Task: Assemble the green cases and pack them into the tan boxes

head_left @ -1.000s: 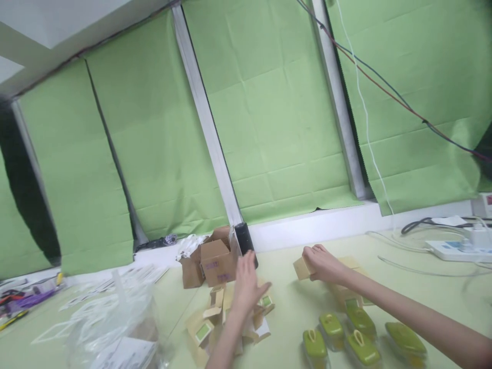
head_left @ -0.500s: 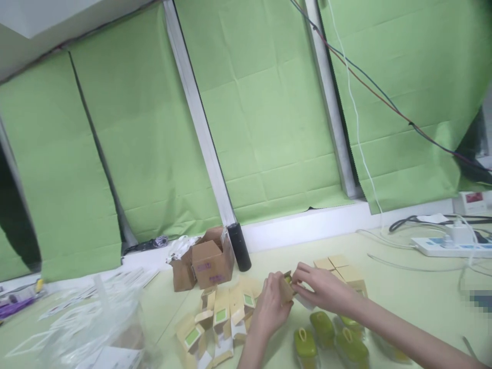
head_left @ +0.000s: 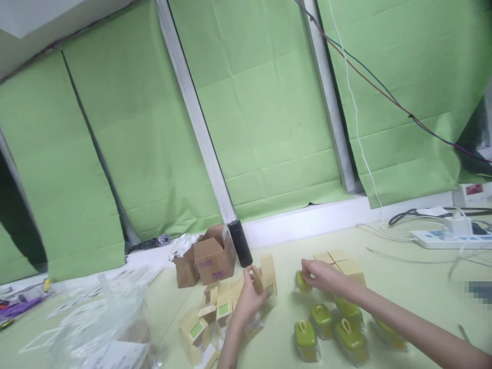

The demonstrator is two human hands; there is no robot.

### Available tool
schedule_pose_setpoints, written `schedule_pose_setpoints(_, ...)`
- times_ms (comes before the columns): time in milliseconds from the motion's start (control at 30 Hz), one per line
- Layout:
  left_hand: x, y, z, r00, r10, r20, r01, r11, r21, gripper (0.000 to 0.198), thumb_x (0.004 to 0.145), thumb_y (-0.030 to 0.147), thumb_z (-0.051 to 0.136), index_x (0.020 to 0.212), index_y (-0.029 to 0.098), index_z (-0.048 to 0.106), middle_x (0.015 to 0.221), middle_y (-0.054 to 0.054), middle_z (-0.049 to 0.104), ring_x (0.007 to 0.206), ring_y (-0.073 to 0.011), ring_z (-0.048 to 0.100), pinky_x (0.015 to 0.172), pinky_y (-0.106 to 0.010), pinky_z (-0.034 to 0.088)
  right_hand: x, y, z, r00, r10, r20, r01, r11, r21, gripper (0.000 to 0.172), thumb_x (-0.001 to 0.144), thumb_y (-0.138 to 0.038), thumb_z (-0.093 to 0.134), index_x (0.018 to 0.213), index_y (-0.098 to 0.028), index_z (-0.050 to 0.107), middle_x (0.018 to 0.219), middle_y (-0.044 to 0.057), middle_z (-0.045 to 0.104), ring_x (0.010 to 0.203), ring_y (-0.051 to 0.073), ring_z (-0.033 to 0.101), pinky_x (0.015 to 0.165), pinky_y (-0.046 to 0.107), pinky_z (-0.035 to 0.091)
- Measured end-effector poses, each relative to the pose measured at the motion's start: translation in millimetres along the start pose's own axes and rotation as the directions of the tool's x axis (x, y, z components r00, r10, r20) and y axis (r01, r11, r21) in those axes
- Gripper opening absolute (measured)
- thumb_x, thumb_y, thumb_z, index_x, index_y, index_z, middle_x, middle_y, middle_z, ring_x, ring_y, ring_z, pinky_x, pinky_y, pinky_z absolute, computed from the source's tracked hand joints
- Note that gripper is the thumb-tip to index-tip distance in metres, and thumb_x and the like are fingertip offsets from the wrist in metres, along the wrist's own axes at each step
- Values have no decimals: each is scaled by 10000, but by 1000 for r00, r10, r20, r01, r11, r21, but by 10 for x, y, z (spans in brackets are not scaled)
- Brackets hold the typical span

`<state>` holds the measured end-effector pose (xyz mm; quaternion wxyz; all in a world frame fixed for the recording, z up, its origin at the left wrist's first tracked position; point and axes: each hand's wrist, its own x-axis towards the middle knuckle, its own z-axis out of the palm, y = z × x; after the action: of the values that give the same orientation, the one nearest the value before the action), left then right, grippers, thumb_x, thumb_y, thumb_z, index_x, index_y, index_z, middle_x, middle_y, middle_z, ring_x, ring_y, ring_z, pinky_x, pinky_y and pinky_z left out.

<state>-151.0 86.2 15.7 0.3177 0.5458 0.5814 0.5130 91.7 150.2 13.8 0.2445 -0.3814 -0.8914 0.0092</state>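
Nearest to me, on the pale yellow-green tabletop [head_left: 284,341], I see five clear containers with olive-green lids [head_left: 351,338] clustered on the near right; yellow loops show on some lids, and the right forearm partly covers the rightmost one. Across on the near left I have a crumpled, see-through plastic bag [head_left: 134,302] with white papers in it. Between the two lies a loose heap of tan cardboard cartons with green windows [head_left: 190,330], several with their flaps up.

A little farther, I see the left hand [head_left: 249,300] grasping a tan carton with a raised flap [head_left: 268,271], at the far right of the heap. To its right, the right hand [head_left: 319,277] pinches a small green-lidded container [head_left: 302,282] from above, apart from that carton; I can't tell whether its base touches the table. Just behind the right hand stand tan boxes in a tight block [head_left: 349,266].

Beyond the heap I make out a brown corrugated cardboard box [head_left: 211,261] with its flaps up, a black cylinder [head_left: 240,243] leaning just beside it. Far right, a white power strip [head_left: 434,239] holds a white plug. Farthest off, I have hanging light-green fabric blinds [head_left: 265,118].
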Motion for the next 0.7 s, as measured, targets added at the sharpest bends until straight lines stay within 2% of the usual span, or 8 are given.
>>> schedule_pose_setpoints(100,13,-12,111,991,-130,28,132,967,-216,610,634,240,732,1124,208,368,996,-96,599,856,-236,617,743,-333,475,-61,12,167,998,-41,38,43,998,-46,138,878,-256,574,807,-142,608,696,-22,624,579,106,592,613,290,507)
schedule_pose_setpoints(167,14,11,227,978,-194,74,208,915,-346,496,671,300,723,1062,187,440,987,-104,622,848,-228,632,729,-324,491,-88,-40,218,996,-81,-26,79,994,-76,76,815,-158,612,891,-152,614,800,36,673,695,172,642,728,386,505)
schedule_pose_setpoints(233,25,56,341,962,-227,150,271,851,-451,380,690,299,718,980,144,527,957,-117,642,835,-222,639,727,-312,504,-80,-107,230,982,-144,-120,131,985,-109,368,746,-104,643,1099,-160,557,1074,122,653,943,266,630,847,471,465)
schedule_pose_setpoints(300,54,113,440,940,-242,239,335,781,-527,286,712,274,703,905,97,587,886,-125,654,785,-211,644,728,-308,515,-32,-153,227,953,-240,-187,214,965,-149,559,723,-94,661,1238,-175,460,1268,142,556,1146,293,528,935,488,425)
schedule_pose_setpoints(400,134,186,549,908,-268,322,415,684,-600,180,764,233,655,841,76,612,765,-92,641,680,-170,637,739,-302,526,70,-138,224,899,-374,-229,329,921,-210,442,782,-42,591,1192,-176,494,1244,111,588,1190,244,500,1001,449,398)
schedule_pose_setpoints(500,232,201,608,896,-313,316,445,636,-630,117,816,209,598,822,92,600,737,-60,621,647,-138,626,744,-290,531,122,-55,216,876,-416,-245,361,901,-240,303,839,-25,521,1106,-165,548,1203,103,616,1172,224,513,1009,437,401)
schedule_pose_setpoints(600,316,142,607,893,-366,263,447,651,-614,173,875,262,532,897,100,591,811,-52,629,715,-141,631,717,-309,536,110,51,173,901,-360,-243,308,924,-226,202,879,-62,496,1012,-177,596,1106,81,653,1098,212,554,969,422,433)
schedule_pose_setpoints(700,379,47,542,920,-368,138,377,725,-577,247,881,319,531,1034,129,572,984,-58,625,821,-159,621,713,-340,533,128,226,76,957,-196,-213,156,969,-192,173,910,-162,511,1064,-172,589,1107,68,623,1035,209,576,905,431,463)
